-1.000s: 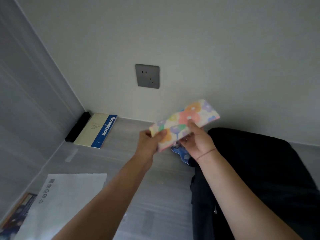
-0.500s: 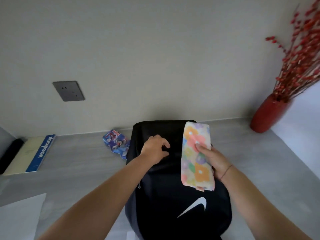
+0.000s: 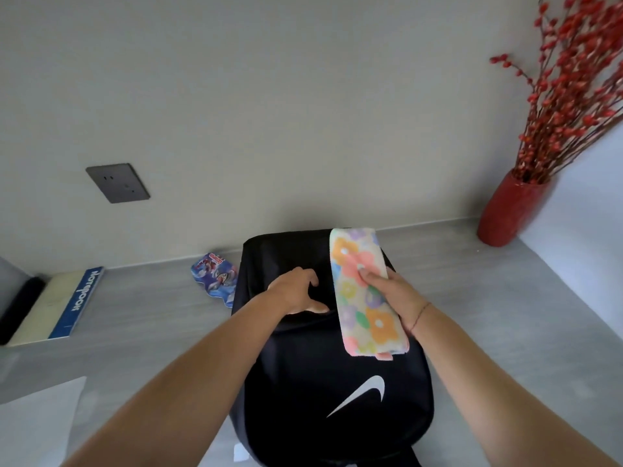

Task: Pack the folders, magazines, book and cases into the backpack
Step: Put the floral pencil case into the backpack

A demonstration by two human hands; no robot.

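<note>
Carried over the backpack, floral case is being pinched by right hand; fabric is being gripped by left hand, seemingly for opening.

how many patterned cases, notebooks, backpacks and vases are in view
patterned cases: 2 (floral case in the right hand, blue case on the table)
notebooks: 1
backpacks: 1
vases: 1
total: 5

Head view — down onto backpack
</note>
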